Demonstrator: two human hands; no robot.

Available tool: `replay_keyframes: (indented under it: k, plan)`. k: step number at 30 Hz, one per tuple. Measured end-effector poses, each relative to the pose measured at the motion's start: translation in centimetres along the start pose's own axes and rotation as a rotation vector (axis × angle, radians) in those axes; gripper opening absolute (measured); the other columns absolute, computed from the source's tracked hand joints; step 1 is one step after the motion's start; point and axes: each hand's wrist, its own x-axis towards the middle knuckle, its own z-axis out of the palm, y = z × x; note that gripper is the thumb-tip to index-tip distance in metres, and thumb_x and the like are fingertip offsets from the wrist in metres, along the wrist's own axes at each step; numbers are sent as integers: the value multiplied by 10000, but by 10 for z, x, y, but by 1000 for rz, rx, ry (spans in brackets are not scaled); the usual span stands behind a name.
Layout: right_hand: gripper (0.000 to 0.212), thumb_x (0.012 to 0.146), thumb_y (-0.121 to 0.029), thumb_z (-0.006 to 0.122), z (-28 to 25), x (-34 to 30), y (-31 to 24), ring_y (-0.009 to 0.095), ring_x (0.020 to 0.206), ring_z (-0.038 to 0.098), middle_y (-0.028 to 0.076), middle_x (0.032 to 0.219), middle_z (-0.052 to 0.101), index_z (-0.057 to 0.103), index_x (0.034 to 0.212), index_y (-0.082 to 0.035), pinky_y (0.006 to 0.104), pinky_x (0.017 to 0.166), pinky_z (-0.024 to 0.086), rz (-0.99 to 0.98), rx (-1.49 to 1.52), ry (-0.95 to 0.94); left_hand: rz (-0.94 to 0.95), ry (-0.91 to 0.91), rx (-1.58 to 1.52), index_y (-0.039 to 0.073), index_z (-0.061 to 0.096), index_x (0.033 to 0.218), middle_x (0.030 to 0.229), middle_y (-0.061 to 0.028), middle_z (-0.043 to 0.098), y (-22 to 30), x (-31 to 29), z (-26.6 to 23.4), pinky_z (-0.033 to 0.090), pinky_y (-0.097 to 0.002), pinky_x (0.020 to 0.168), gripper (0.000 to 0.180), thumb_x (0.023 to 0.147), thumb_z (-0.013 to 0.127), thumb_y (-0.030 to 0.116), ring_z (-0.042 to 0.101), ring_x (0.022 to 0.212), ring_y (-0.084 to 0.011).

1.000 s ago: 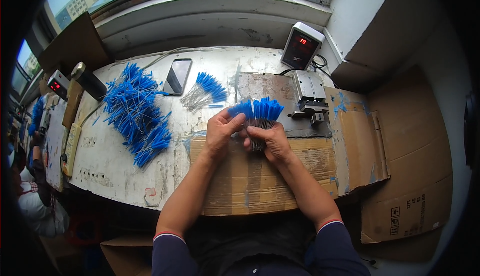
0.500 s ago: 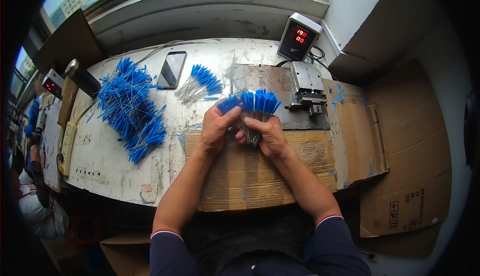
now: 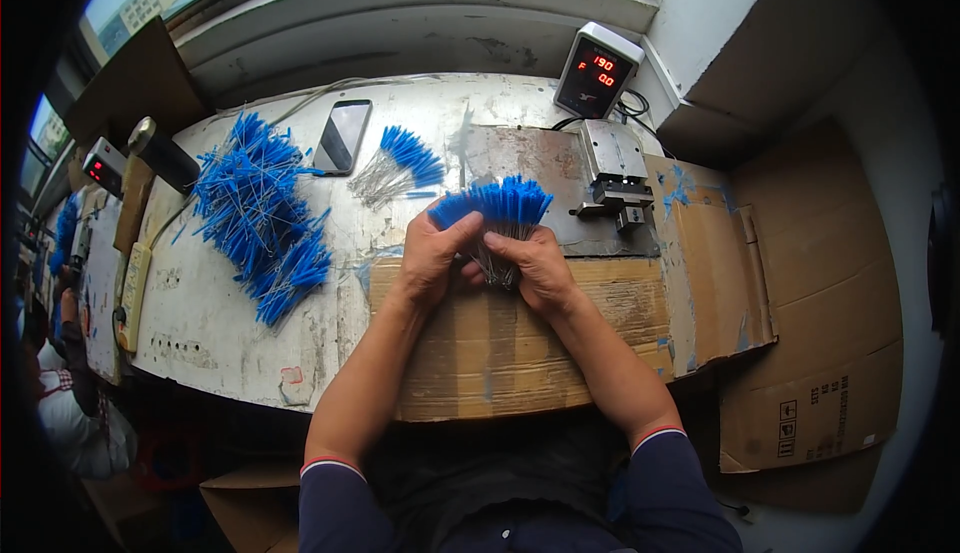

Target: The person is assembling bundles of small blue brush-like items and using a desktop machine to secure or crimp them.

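Above the cardboard mat, both my hands grip one fanned bundle of blue-tipped wires [image 3: 508,201], thin metal stems with blue plastic ends pointing away from me. My left hand [image 3: 432,253] is closed on the bundle's left part, thumb across it. Around the stems on the right side my right hand [image 3: 541,265] is closed, its thumb pressed on top. The stems' lower ends show between the two hands. Beyond them lies a smaller fan of the same wires [image 3: 408,158]. At the left a large tangled heap of blue-tipped wires [image 3: 255,208] covers part of the table.
A phone [image 3: 344,138] lies past the heap, near a dark cylinder [image 3: 165,156]. On a metal plate stands a small metal fixture [image 3: 615,173], with a red-digit display box [image 3: 600,71] behind. A power strip [image 3: 135,298] runs along the left edge. Flattened cardboard [image 3: 810,313] leans at right. A co-worker sits far left.
The left hand's portion of wires has come up against the right hand's, so the two blue groups now form one wider fan. The display shows an added character.
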Motion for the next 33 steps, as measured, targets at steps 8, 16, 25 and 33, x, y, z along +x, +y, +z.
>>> replay_keyframes:
  k: [8,16,25,33]
  plan:
    - [237,950,-67,632,2,-1,-3,299,751,740,193,993,715,623,1134,81,361,622,636,8,44,-37,21,108,63,12,624,1100,912,-49,684,-1,1,2,514,-244,597,260,895,753,107,625,702,-105]
    - [247,958,-92,628,-4,0,-2,301,736,734,189,962,700,616,1132,83,367,625,638,57,-65,-81,-44,42,41,17,629,1070,891,-54,687,6,-4,8,491,-222,506,224,898,744,101,613,627,-100]
    - [289,994,-130,573,6,-3,-5,349,823,740,231,1014,698,591,1157,109,398,675,644,40,77,-85,10,143,65,23,634,1092,894,-45,690,0,0,3,504,-221,531,242,892,751,92,635,710,-104]
    - [274,992,-131,574,-11,1,1,321,765,732,212,956,698,591,1156,88,379,637,627,130,2,-217,-87,25,8,-14,637,1083,843,-100,688,13,-11,18,462,-246,369,245,890,744,91,593,501,-141]
